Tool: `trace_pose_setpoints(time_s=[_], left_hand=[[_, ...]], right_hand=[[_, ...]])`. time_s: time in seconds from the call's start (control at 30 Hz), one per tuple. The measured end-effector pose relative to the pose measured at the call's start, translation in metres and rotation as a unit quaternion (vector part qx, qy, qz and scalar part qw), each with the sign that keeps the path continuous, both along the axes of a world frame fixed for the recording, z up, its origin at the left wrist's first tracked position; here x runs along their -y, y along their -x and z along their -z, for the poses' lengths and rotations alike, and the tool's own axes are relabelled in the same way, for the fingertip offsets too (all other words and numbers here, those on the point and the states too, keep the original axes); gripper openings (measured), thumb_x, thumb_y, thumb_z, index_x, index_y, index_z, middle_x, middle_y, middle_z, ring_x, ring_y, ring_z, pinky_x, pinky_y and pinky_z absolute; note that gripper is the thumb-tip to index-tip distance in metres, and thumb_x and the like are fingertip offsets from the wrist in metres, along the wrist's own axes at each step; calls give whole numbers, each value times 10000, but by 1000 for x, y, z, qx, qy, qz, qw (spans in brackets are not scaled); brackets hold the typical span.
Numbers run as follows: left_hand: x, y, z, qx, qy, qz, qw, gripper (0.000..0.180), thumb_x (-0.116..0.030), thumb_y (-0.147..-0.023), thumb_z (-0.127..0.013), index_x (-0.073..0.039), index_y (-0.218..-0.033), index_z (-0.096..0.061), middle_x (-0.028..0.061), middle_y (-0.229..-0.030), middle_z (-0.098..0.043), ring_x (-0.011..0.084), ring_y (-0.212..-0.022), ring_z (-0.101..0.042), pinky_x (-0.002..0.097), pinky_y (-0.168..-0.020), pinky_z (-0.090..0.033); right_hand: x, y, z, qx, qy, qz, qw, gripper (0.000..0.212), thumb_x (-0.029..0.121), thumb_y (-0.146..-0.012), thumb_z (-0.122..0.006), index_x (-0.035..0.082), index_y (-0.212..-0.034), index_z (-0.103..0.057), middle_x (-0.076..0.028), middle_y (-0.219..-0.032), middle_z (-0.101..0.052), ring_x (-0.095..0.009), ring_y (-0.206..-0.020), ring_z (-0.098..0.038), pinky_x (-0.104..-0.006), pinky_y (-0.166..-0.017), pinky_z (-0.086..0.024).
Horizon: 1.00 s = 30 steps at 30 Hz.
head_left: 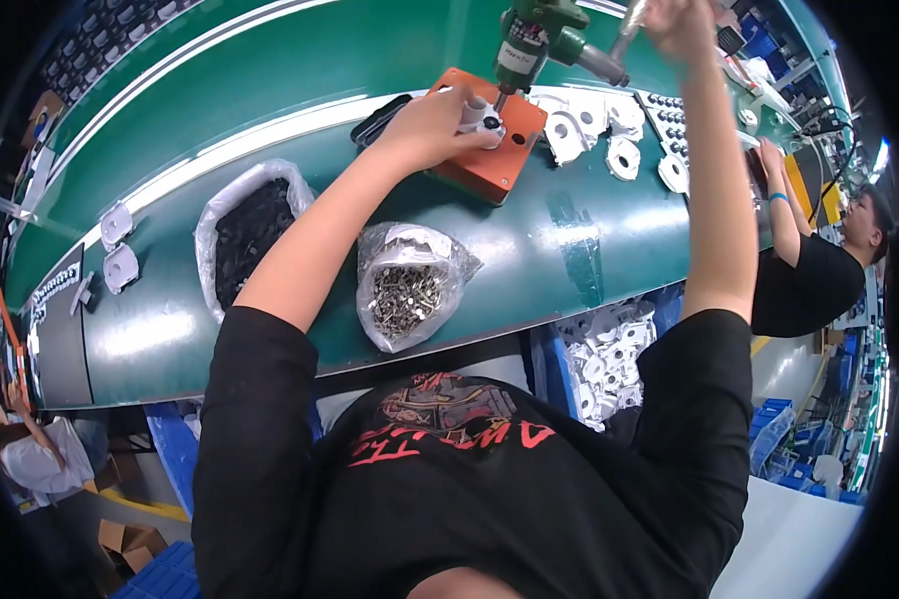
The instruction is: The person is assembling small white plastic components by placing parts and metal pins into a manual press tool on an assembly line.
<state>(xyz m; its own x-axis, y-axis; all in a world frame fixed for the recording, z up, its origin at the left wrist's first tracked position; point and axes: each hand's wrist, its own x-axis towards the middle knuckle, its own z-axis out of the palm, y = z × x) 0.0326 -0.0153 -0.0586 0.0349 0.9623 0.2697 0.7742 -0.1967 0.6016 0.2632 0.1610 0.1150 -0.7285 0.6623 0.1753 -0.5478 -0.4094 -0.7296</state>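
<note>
My left hand (425, 130) is closed on a small white plastic part (481, 128) with a dark round centre. It holds the part on an orange fixture block (474, 180), right beneath the ram of a green hand press (521, 58). Raised at the upper right, my right hand (681, 32) is slightly blurred and grips the upper end of the press's metal lever (627, 32). The fingertips there are partly hidden.
White plastic housings (572, 125) lie right of the block. Nearer me are a bag of small metal pins (407, 299) and a bag of black parts (255, 225). A blue bin (559, 374) of white parts stands below the table edge. Another person (809, 270) works at right.
</note>
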Motion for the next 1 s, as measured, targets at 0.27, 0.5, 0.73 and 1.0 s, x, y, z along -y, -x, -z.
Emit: trace_pose_setpoints(time_s=[0.27,0.5,0.73,1.0], left_hand=[[-27,41,12,-160,-137,38,977,345,-342,-772,-655,-141,-1052,-634,98,-1095,-568,251,-1047,-539,420,-914,-386],[-38,18,-24,-223,26,37,974,508,-495,-686,-661,-181,-1083,-628,53,-884,-677,231,-874,-649,389,-796,-471],[-12,45,-52,-189,20,-131,973,529,-531,-655,-676,-73,-918,-659,153,-858,-670,301,-859,-653,390,-732,-514],[27,192,1,-49,-17,-274,960,664,-540,-694,-668,-48,-1129,-569,223,-1032,-586,369,-1026,-557,417,-869,-462]], right_hand=[[-2,-45,146,435,-412,366,712,384,327,-888,-494,38,-1130,-569,-168,-1109,-591,-256,-994,-577,-344,-839,-444],[53,-100,274,595,-541,413,426,313,262,-813,-611,-17,-949,-571,-191,-990,-600,-366,-917,-573,-434,-775,-446],[148,-112,258,582,-502,369,522,240,134,-800,-660,-70,-891,-572,-156,-935,-536,-303,-827,-552,-374,-757,-448],[156,-132,272,530,-498,374,575,414,131,-771,-682,-25,-1107,-497,-174,-1029,-514,-327,-1000,-509,-372,-868,-397]])
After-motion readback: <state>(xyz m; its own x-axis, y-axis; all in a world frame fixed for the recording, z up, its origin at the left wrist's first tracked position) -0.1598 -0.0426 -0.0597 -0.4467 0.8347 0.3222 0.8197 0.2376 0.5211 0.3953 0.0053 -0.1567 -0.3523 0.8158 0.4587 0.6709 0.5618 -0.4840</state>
